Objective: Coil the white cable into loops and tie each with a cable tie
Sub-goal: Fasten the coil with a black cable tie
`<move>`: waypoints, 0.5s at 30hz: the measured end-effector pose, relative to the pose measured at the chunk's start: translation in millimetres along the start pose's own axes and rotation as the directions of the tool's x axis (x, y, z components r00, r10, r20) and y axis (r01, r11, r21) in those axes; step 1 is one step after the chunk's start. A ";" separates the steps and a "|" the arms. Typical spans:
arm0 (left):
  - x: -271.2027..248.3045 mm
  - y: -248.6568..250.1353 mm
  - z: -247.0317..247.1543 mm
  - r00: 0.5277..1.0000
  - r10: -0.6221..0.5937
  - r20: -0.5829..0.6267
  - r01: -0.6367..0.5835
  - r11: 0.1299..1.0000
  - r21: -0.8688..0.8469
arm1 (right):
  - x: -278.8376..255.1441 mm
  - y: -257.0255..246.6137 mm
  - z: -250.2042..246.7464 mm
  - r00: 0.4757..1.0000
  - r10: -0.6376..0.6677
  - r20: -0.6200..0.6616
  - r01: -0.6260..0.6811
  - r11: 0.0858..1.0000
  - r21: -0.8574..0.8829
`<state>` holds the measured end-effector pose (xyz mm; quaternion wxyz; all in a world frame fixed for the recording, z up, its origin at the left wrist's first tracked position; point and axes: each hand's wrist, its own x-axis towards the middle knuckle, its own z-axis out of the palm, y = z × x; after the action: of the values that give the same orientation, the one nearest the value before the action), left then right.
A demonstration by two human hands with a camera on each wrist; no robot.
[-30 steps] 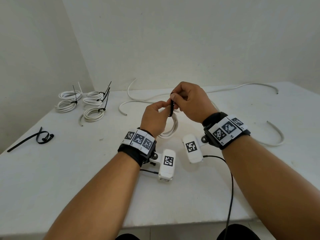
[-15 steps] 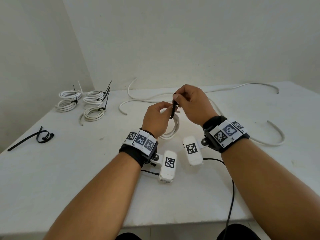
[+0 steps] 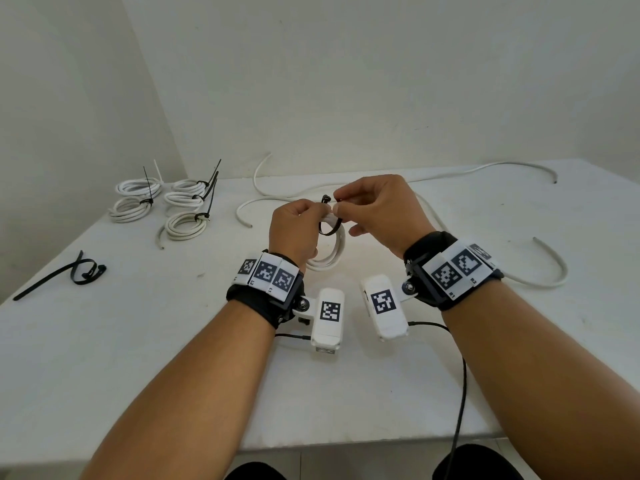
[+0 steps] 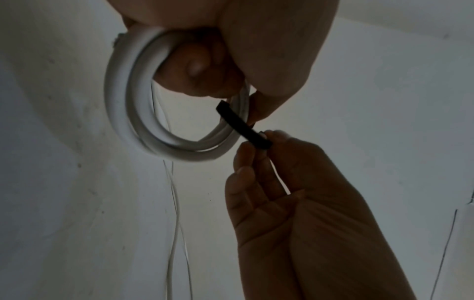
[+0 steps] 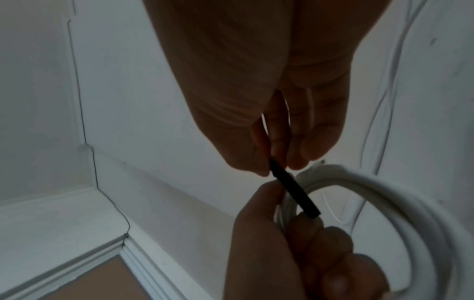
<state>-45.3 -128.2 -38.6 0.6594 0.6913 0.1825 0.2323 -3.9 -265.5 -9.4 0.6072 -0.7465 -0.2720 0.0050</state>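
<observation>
White table against bare white walls, tied coils, loose cable

white cable, black cable tie

Five tied white coils, one held coil, loose cable lengths, two hands.

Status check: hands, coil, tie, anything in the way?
Left hand grips white coil. Right hand pinches black cable tie wrapped round it. Nothing obstructing.
</observation>
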 end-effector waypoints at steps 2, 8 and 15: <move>0.5 -0.6 0.5 1.000 0.007 -0.008 -0.007 1.000 0.018 | -0.1 2.4 -0.2 1.000 -0.022 -0.002 0.022 0.994 -0.103; -2.6 0.5 1.6 1.000 0.026 0.009 -0.026 0.998 0.054 | 1.1 3.2 -3.2 0.999 -0.048 0.003 0.048 0.979 -0.199; -6.3 1.1 5.4 1.000 -0.003 0.031 0.001 0.998 0.066 | 0.2 2.2 -4.4 0.999 -0.048 -0.007 0.045 0.976 -0.211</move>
<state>-47.5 -136.3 -38.1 0.6394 0.7160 0.1803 0.2147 -1.3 -269.7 -10.2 0.5262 -0.8001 -0.2849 -0.0425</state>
